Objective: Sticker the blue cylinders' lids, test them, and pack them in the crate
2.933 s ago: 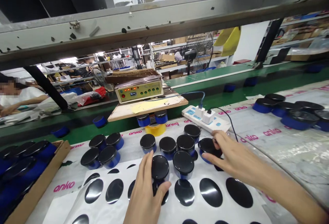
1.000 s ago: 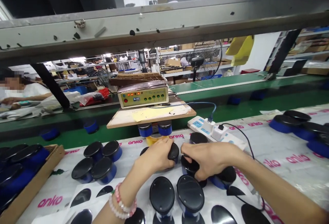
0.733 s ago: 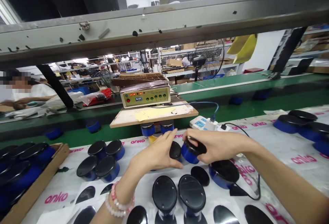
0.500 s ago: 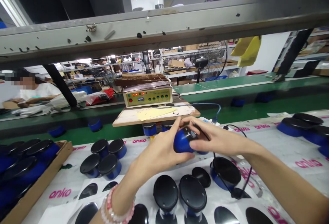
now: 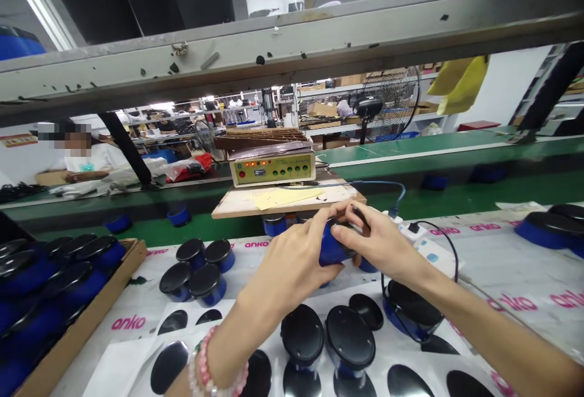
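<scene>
A round blue device with a black face (image 5: pixel 332 247) is held up above the bench, tilted. My left hand (image 5: pixel 294 254) wraps its fingers and thumb around its left side. My right hand (image 5: pixel 381 242) is closed at its right side, with a dark cable (image 5: pixel 362 219) between the fingers; the cable's tip is hidden. Below my hands stand two similar black-topped units (image 5: pixel 302 336) (image 5: pixel 350 337). A black disc (image 5: pixel 366 312) lies beside them. A larger black-topped unit (image 5: pixel 413 309) sits under my right forearm, with black cord looped over it.
A cardboard box (image 5: pixel 98 300) of blue units stands at left. Several small units (image 5: pixel 207 281) stand beside it. A control box (image 5: pixel 274 169) rests on a wooden board (image 5: pixel 244 202). Right of my hands lies a white power strip (image 5: pixel 431 251). A metal beam (image 5: pixel 274 44) crosses overhead. Across the belt sits another person (image 5: pixel 95 157).
The view has shifted, so the surroundings appear farther right. My hands still hold the blue device; it has turned and my right fingers cover more of its face.
</scene>
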The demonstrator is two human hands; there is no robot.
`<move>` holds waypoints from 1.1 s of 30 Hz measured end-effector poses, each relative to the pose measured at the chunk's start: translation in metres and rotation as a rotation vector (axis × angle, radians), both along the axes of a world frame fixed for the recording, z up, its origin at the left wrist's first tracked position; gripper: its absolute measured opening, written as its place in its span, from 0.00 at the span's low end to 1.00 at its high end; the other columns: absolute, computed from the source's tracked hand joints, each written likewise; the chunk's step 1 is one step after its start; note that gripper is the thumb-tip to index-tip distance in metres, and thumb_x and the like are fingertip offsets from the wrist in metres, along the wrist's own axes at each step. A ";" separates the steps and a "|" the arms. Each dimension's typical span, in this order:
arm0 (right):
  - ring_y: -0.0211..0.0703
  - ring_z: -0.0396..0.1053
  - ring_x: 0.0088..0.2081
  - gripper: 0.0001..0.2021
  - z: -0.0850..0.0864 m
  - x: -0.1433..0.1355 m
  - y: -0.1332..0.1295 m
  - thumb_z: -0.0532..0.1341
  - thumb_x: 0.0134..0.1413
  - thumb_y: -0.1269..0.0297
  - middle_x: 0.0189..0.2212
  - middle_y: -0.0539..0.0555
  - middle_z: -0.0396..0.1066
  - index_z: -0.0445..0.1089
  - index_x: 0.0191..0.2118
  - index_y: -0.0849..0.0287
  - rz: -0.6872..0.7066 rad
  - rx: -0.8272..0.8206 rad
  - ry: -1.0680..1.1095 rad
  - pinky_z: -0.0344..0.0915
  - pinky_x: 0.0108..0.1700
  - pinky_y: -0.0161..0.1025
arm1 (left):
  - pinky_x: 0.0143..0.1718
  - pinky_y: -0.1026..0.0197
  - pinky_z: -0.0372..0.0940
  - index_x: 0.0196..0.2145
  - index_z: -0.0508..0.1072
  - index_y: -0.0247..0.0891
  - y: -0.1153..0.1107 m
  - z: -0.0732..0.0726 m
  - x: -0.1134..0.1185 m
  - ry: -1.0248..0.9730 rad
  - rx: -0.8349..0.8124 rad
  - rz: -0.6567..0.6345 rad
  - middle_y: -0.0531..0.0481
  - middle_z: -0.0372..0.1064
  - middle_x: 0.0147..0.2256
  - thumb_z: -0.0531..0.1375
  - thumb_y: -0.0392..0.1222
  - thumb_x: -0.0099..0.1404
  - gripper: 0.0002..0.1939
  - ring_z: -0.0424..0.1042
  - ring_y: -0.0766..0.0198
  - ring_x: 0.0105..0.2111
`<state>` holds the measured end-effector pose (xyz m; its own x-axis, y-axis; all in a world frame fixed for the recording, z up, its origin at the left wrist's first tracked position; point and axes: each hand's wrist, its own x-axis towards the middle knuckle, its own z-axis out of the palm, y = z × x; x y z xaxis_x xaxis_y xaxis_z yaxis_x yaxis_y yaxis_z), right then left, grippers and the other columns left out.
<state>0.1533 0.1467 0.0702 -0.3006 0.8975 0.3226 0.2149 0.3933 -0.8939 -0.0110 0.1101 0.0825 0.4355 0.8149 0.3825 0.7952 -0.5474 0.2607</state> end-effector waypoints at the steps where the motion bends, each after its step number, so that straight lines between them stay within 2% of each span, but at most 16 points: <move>1: 0.34 0.62 0.25 0.14 -0.001 -0.001 -0.001 0.60 0.51 0.53 0.29 0.46 0.50 0.59 0.34 0.56 -0.004 0.014 0.006 0.66 0.14 0.29 | 0.43 0.52 0.67 0.61 0.49 0.42 -0.002 0.000 0.002 0.002 0.006 0.004 0.45 0.70 0.47 0.62 0.41 0.56 0.38 0.71 0.50 0.46; 4: 0.35 0.64 0.27 0.17 0.006 0.001 -0.006 0.60 0.52 0.48 0.32 0.47 0.52 0.59 0.37 0.55 -0.007 0.045 -0.007 0.68 0.17 0.30 | 0.45 0.53 0.66 0.61 0.48 0.44 -0.007 0.009 0.002 -0.008 0.028 0.006 0.45 0.66 0.47 0.61 0.40 0.55 0.39 0.70 0.52 0.46; 6: 0.35 0.64 0.26 0.20 0.015 0.007 -0.011 0.59 0.52 0.46 0.31 0.47 0.53 0.59 0.44 0.53 -0.045 0.067 -0.073 0.68 0.18 0.31 | 0.42 0.54 0.66 0.60 0.51 0.46 -0.007 0.024 -0.007 0.009 0.018 0.027 0.45 0.63 0.48 0.61 0.42 0.53 0.38 0.70 0.52 0.43; 9: 0.37 0.63 0.22 0.24 0.028 0.021 -0.018 0.57 0.52 0.43 0.25 0.46 0.55 0.57 0.48 0.52 -0.053 0.019 -0.262 0.62 0.16 0.32 | 0.38 0.57 0.66 0.53 0.59 0.44 -0.003 0.049 -0.040 0.093 -0.087 0.107 0.47 0.66 0.44 0.61 0.44 0.52 0.30 0.71 0.54 0.39; 11: 0.40 0.62 0.23 0.20 0.029 0.026 -0.019 0.54 0.54 0.43 0.23 0.47 0.57 0.59 0.44 0.53 -0.007 0.011 -0.451 0.59 0.16 0.33 | 0.35 0.59 0.65 0.49 0.61 0.42 0.003 0.052 -0.068 0.133 -0.170 0.181 0.49 0.69 0.38 0.61 0.43 0.51 0.27 0.71 0.55 0.36; 13: 0.41 0.61 0.24 0.16 0.022 0.025 -0.016 0.52 0.57 0.47 0.24 0.48 0.58 0.59 0.39 0.54 0.034 0.076 -0.647 0.56 0.20 0.35 | 0.34 0.59 0.64 0.47 0.61 0.41 0.009 0.037 -0.096 0.151 -0.214 0.247 0.50 0.69 0.35 0.62 0.42 0.49 0.26 0.71 0.55 0.34; 15: 0.41 0.62 0.26 0.12 0.007 0.018 -0.010 0.52 0.58 0.51 0.27 0.50 0.62 0.58 0.38 0.56 0.085 0.143 -0.757 0.56 0.25 0.37 | 0.39 0.55 0.64 0.45 0.61 0.39 0.014 0.008 -0.117 0.163 -0.215 0.313 0.49 0.69 0.35 0.63 0.42 0.48 0.26 0.71 0.53 0.35; 17: 0.42 0.64 0.29 0.11 -0.011 0.007 -0.002 0.54 0.57 0.54 0.32 0.52 0.64 0.57 0.38 0.56 0.154 0.166 -0.771 0.58 0.29 0.38 | 0.47 0.50 0.60 0.42 0.61 0.39 0.016 -0.024 -0.131 0.167 -0.179 0.364 0.48 0.68 0.37 0.64 0.43 0.46 0.25 0.69 0.50 0.40; 19: 0.43 0.67 0.34 0.12 -0.027 -0.003 0.006 0.57 0.55 0.55 0.36 0.54 0.65 0.57 0.38 0.57 0.214 0.159 -0.753 0.60 0.33 0.37 | 0.52 0.46 0.55 0.39 0.61 0.40 0.016 -0.047 -0.140 0.153 -0.129 0.393 0.47 0.67 0.40 0.61 0.43 0.53 0.17 0.67 0.51 0.45; 20: 0.43 0.67 0.35 0.13 -0.033 -0.007 0.009 0.58 0.54 0.55 0.37 0.54 0.65 0.57 0.38 0.57 0.233 0.151 -0.754 0.61 0.33 0.37 | 0.54 0.46 0.53 0.38 0.61 0.40 0.015 -0.053 -0.142 0.143 -0.106 0.397 0.47 0.67 0.40 0.57 0.42 0.56 0.12 0.66 0.52 0.46; 22: 0.43 0.67 0.34 0.13 -0.040 -0.011 0.012 0.59 0.53 0.55 0.37 0.54 0.65 0.58 0.37 0.57 0.251 0.145 -0.772 0.60 0.32 0.36 | 0.58 0.46 0.49 0.41 0.61 0.40 0.013 -0.056 -0.141 0.130 -0.080 0.376 0.48 0.67 0.39 0.51 0.38 0.61 0.09 0.66 0.56 0.46; 24: 0.42 0.66 0.32 0.10 -0.042 -0.012 0.012 0.58 0.53 0.58 0.36 0.54 0.64 0.58 0.35 0.57 0.251 0.161 -0.804 0.58 0.30 0.37 | 0.60 0.47 0.45 0.47 0.61 0.41 0.013 -0.053 -0.134 0.137 -0.089 0.307 0.49 0.67 0.44 0.51 0.34 0.59 0.17 0.65 0.59 0.49; 27: 0.42 0.63 0.30 0.07 -0.042 -0.012 0.009 0.57 0.50 0.63 0.35 0.54 0.63 0.56 0.30 0.57 0.251 0.212 -0.859 0.54 0.28 0.37 | 0.60 0.50 0.48 0.55 0.59 0.46 0.018 -0.049 -0.118 0.159 -0.158 0.203 0.48 0.59 0.57 0.55 0.34 0.55 0.29 0.59 0.56 0.56; 29: 0.42 0.63 0.30 0.06 -0.042 -0.011 0.008 0.57 0.48 0.65 0.35 0.54 0.62 0.56 0.29 0.57 0.240 0.242 -0.890 0.53 0.27 0.37 | 0.57 0.48 0.53 0.56 0.60 0.48 0.023 -0.051 -0.107 0.151 -0.210 0.200 0.46 0.56 0.59 0.55 0.37 0.58 0.27 0.59 0.53 0.57; 31: 0.42 0.63 0.30 0.06 -0.042 -0.009 0.008 0.56 0.46 0.66 0.36 0.54 0.61 0.57 0.30 0.57 0.221 0.260 -0.915 0.52 0.26 0.37 | 0.54 0.47 0.57 0.56 0.61 0.45 0.029 -0.055 -0.099 0.121 -0.249 0.227 0.44 0.61 0.55 0.51 0.41 0.66 0.21 0.64 0.54 0.53; 33: 0.44 0.64 0.30 0.07 -0.039 -0.005 0.009 0.56 0.43 0.67 0.36 0.55 0.62 0.57 0.31 0.57 0.204 0.265 -0.936 0.52 0.27 0.37 | 0.49 0.49 0.62 0.54 0.62 0.40 0.033 -0.057 -0.096 0.084 -0.279 0.247 0.44 0.67 0.49 0.47 0.46 0.70 0.18 0.69 0.57 0.47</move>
<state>0.1481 0.1558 0.0308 -0.6768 0.7337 0.0594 0.6951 0.6636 -0.2766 -0.1065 0.1428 0.0251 0.2332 0.9670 0.1026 0.9194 -0.2536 0.3005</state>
